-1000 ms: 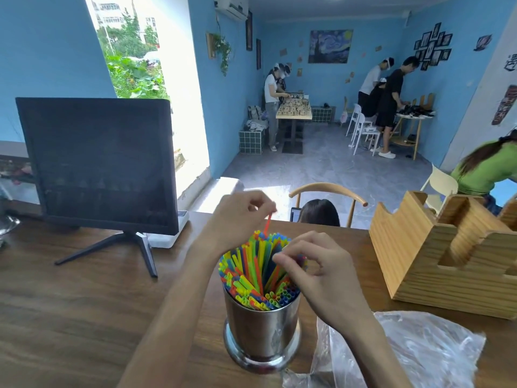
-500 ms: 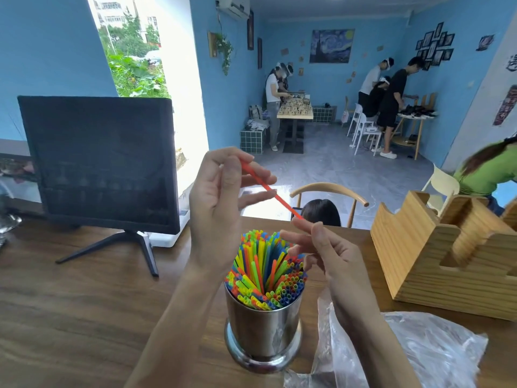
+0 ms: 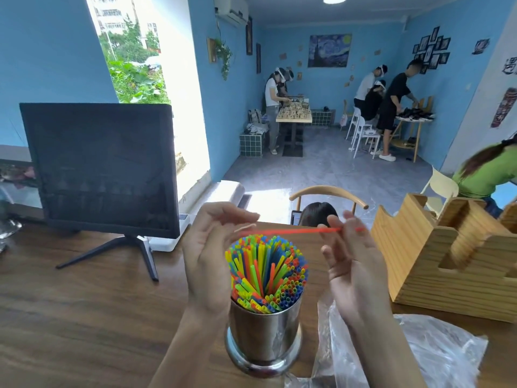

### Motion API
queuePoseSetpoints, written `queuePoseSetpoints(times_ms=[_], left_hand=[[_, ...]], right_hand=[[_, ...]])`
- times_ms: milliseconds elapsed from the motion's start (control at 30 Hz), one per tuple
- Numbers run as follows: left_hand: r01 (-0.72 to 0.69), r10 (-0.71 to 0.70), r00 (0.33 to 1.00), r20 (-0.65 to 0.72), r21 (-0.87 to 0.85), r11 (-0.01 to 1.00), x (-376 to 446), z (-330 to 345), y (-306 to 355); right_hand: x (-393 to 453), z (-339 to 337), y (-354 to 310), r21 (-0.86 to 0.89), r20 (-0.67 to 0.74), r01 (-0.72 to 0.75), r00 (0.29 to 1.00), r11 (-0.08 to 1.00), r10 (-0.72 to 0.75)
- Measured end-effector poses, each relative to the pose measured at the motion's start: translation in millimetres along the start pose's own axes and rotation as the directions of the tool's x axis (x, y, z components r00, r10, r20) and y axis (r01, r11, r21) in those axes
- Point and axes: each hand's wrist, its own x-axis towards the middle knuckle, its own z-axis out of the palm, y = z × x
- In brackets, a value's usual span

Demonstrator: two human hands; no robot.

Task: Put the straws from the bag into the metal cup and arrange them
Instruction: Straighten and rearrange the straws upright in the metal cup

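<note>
Both hands hold one red straw [image 3: 291, 231] level above metal cup [image 3: 264, 334] w/ straws [image 3: 265, 275]: left hand [image 3: 208, 259] fingers curl at one end, right hand [image 3: 354, 264] fingers pinch the other.

Single straw [image 3: 291, 231] red-orange, bundled straws [image 3: 265, 278] mixed green, yellow, blue, orange, red, metal cup [image 3: 264, 334] mirror silver, bag [image 3: 436, 357] clear, worktop [image 3: 84, 317] dark brown woodgrain, monitor [image 3: 103, 169] black, wooden organiser [image 3: 447, 264] pale, walls [image 3: 42, 51] sky blue.
</note>
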Motion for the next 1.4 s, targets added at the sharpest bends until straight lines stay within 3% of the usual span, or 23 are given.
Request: queuePoseSetpoints(times_ms=[100,200,300,367,467,533,700,933,1133,1400], left_hand=[[0.039,-0.032,0.999,-0.027,0.300,0.953,13,-11,-5],[0.044,-0.096,0.993,0.072,0.526,0.849,26,-13,-14],[-0.066,-0.263,0.915,0.305,0.758,0.649,34,-7,-25],[-0.186,-0.325,0.856,0.402,0.827,0.531,39,-4,-31],[-0.304,-0.372,0.805,0.462,0.860,0.410,47,-1,-34],[-0.331,-0.380,0.797,0.470,0.866,0.376,51,1,-33],[-0.355,-0.358,0.806,0.472,0.869,0.345,52,6,-30],[-0.331,-0.269,0.867,0.419,0.889,0.317,45,6,-28],[-0.465,-0.260,0.818,0.512,0.856,0.224,44,6,-24],[-0.563,-0.298,0.748,0.593,0.804,0.188,45,8,-19]], right_hand=[[1,-5,-3,-0.211,0.023,0.345,0.937,0.914,-0.348],[-4,-5,4,-0.382,0.188,0.563,0.824,0.733,-0.535],[-9,-5,20,-0.450,0.358,0.658,0.752,0.604,-0.553],[-9,-9,29,-0.479,0.418,0.687,0.726,0.547,-0.546],[-6,-14,33,-0.560,0.499,0.720,0.688,0.410,-0.527],[-4,-16,35,-0.619,0.525,0.705,0.700,0.346,-0.485],[-1,-19,40,-0.667,0.442,0.603,0.793,0.438,-0.418],[1,-21,41,-0.664,0.383,0.553,0.830,0.503,-0.406],[2,-22,43,-0.677,0.384,0.541,0.838,0.498,-0.388],[4,-22,40,-0.686,0.365,0.522,0.849,0.506,-0.382]])
